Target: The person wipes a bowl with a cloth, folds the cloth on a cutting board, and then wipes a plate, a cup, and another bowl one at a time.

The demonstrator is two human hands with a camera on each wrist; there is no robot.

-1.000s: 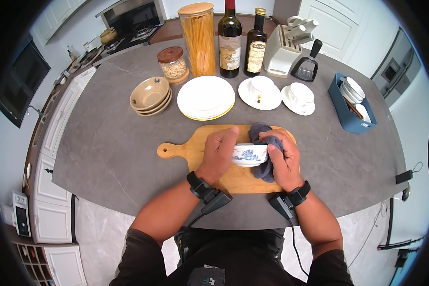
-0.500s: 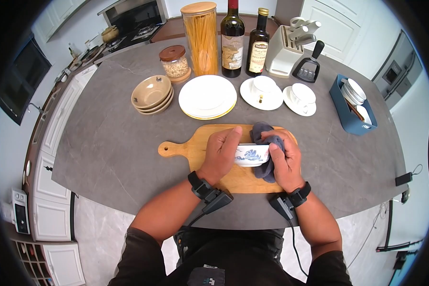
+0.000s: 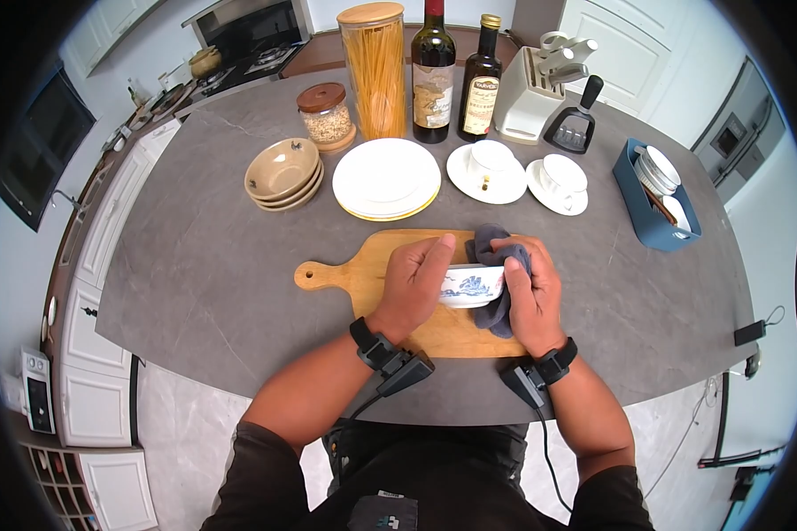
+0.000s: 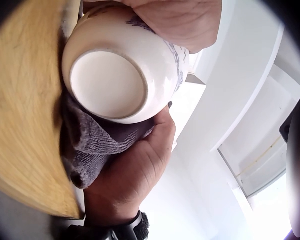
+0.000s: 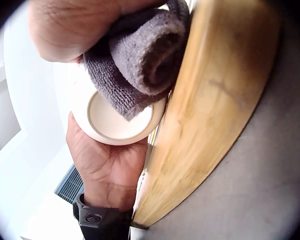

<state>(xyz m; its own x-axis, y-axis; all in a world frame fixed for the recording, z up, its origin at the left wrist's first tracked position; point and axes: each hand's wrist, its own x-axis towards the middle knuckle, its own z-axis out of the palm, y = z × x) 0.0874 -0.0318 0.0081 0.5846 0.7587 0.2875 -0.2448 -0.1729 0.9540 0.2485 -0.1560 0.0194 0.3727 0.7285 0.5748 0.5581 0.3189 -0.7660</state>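
Note:
A white bowl with a blue pattern is held above the wooden cutting board. On its left side the left hand grips it, thumb on top. The right hand holds a dark grey cloth against the bowl's right side, thumb near the rim. In the left wrist view the bowl's foot ring faces the camera, with the cloth beneath the right hand's fingers. The right wrist view shows the cloth partly covering the bowl's base. The bowl's inside is hidden.
Behind the board stand stacked brown bowls, white plates, and two cups on saucers. Farther back are jars, two bottles and a knife block. A blue basket with dishes sits at the right.
Both hands have shifted very slightly to the right with the bowl and cloth. Their grip looks much the same.

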